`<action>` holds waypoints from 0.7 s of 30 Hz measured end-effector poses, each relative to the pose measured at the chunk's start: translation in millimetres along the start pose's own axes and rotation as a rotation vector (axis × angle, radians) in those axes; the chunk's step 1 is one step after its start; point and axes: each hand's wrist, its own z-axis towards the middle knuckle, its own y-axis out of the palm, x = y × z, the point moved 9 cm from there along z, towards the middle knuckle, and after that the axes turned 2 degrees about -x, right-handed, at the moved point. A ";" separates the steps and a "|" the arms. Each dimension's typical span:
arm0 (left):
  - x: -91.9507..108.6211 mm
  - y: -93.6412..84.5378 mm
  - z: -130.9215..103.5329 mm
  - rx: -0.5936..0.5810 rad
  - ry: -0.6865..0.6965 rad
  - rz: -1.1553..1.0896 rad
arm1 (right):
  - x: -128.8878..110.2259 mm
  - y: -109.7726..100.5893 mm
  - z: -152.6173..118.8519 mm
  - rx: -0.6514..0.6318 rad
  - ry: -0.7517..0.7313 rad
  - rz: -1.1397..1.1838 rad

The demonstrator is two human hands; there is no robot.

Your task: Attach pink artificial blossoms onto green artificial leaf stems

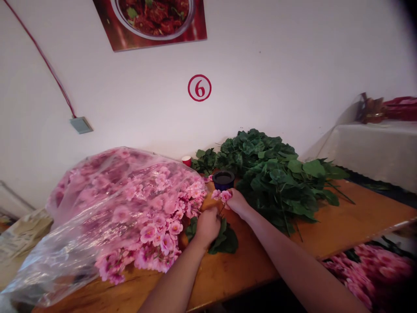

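Observation:
My left hand is closed around the stem of a green leaf bunch, whose leaves spread below and to both sides of it over the wooden table. Close by on the right, my right hand pinches a small pink flower sprig; its blossoms stick out left of the fingertips. A thin stem runs between the two hands. Just behind the right hand stands a dark blue round container with a black rim.
A clear plastic bag full of pink flowers covers the table's left. Green leaves are heaped at the back right, beside a small red cup. More pink flowers lie below the right edge.

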 end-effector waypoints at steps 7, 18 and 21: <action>1.0 -0.2 -1.8 0.034 0.034 -0.019 | -5.5 8.3 -10.3 -0.137 0.079 0.161; 1.2 -2.9 -5.8 0.091 0.054 -0.112 | -18.5 11.1 -22.1 -0.190 0.060 0.229; 1.4 -4.5 -6.4 0.097 0.059 -0.132 | -21.7 10.2 -22.5 -0.171 0.016 0.184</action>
